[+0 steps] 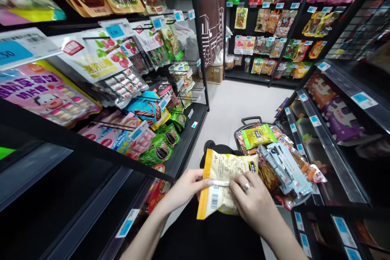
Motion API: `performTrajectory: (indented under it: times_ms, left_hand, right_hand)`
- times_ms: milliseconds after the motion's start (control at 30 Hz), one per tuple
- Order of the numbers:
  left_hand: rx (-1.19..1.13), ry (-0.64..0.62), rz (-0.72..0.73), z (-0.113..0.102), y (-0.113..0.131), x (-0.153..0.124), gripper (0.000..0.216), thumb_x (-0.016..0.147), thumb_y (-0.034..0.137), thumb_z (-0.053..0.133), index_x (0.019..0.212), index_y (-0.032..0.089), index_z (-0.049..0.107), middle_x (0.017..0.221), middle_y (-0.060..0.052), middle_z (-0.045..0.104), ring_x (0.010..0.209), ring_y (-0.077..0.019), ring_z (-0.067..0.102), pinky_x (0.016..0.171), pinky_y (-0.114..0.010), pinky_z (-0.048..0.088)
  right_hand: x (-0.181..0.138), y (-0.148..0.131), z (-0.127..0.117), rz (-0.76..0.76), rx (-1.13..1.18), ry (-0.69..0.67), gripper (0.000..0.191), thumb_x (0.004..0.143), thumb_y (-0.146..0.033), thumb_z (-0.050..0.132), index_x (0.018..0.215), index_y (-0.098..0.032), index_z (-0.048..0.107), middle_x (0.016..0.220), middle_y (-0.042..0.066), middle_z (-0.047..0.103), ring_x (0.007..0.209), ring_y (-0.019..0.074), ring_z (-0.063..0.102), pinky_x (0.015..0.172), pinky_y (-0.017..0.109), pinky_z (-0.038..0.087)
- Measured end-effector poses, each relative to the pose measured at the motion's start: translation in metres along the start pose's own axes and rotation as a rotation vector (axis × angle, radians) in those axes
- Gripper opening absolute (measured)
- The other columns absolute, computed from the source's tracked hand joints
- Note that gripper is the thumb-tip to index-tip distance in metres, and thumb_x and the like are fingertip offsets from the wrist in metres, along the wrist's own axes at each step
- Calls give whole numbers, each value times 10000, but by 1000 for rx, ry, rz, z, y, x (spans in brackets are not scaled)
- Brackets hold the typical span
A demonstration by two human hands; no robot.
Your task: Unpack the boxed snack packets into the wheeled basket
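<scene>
A cream snack bag with an orange edge is held between my two hands, its printed back with a barcode facing up. My left hand pinches the bag's left side, thumb on top. Curled over the right part of the bag is my right hand, with a ring on one finger. A narrow white strip runs across the bag between my fingertips; whether it is the bag's seam I cannot tell. Beyond my right hand a black basket is heaped with snacks, a yellow-green packet on top.
To the left, a rack carries candy bags and green cookie packs on hooks. Shelves with purple bags stand at the right. Hanging snacks line the back wall rack. A cardboard box sits on the pale floor.
</scene>
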State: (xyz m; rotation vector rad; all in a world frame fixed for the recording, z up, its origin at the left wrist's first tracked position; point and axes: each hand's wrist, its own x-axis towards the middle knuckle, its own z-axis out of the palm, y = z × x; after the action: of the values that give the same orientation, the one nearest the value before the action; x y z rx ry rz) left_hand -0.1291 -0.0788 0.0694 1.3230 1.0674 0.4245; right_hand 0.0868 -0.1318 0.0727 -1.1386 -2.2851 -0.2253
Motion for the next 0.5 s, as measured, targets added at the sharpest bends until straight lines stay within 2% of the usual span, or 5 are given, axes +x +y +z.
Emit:
performTrajectory:
  times_ms: [133, 233, 400, 500]
  left_hand:
    - [151, 83, 37, 6, 5, -2, 350, 807, 466, 577, 696, 134, 562, 626, 27, 485, 588, -115, 455, 543, -221, 339]
    - [246, 97, 42, 8, 8, -4, 389, 828, 495, 525, 660, 145, 521, 610, 32, 435, 586, -108, 404, 540, -221, 304]
    - [321, 120, 73, 8, 8, -4, 416, 850, 512, 488, 636, 156, 466, 616, 42, 369, 588, -94, 332, 530, -218, 247]
    - [321, 118, 75, 8, 10, -5, 423, 858, 517, 480, 632, 162, 453, 600, 45, 371, 571, -91, 335, 516, -217, 233]
  right_hand:
    - [-12, 6, -7, 140, -45, -34, 131, 917, -178, 472, 873, -169, 595, 808, 62, 567, 806, 216, 443, 780, 374, 341]
    - [-15, 14, -14, 203, -66, -103, 130, 908, -259, 509, 799, -198, 546, 795, 47, 554, 813, 227, 431, 799, 391, 311]
    - [-12, 28, -29, 163, -93, -264, 32, 816, -185, 561, 813, -203, 536, 873, 59, 560, 832, 242, 430, 768, 379, 314]
    - [-12, 33, -33, 59, -180, -298, 110, 770, -83, 536, 779, -192, 543, 824, 67, 547, 787, 229, 431, 723, 353, 323]
